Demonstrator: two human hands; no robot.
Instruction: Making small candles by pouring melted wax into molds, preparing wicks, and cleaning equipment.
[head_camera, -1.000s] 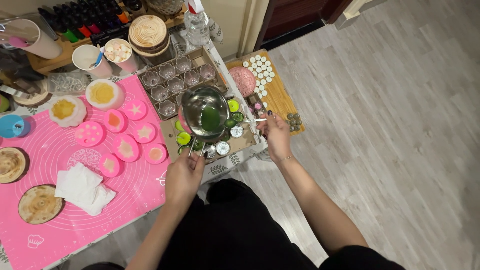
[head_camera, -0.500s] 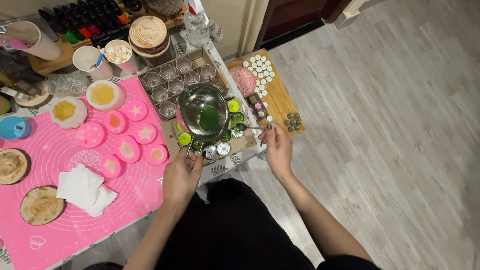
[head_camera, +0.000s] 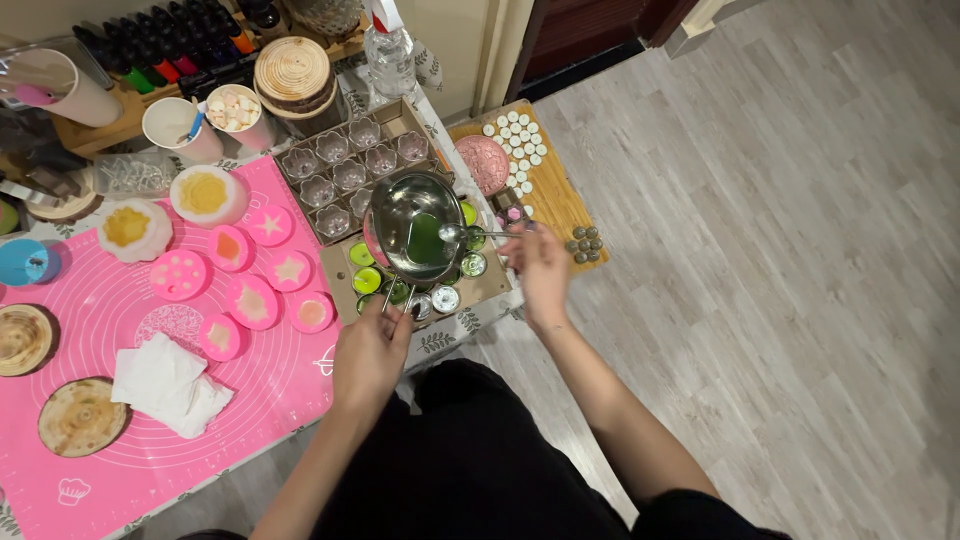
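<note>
The left hand (head_camera: 372, 350) is closed around the thin handle of a shiny metal pot (head_camera: 414, 228). The pot hangs over a cardboard tray (head_camera: 490, 285) of little tins near the right edge of the counter (head_camera: 440, 335). Green liquid (head_camera: 428, 238) sits in the pot. The right hand (head_camera: 540, 268) pinches a small spoon (head_camera: 470, 234), and the spoon's bowl rests at the pot's right rim. A pink mat (head_camera: 120, 440) with round pink molds (head_camera: 250, 298) lies to the left.
</note>
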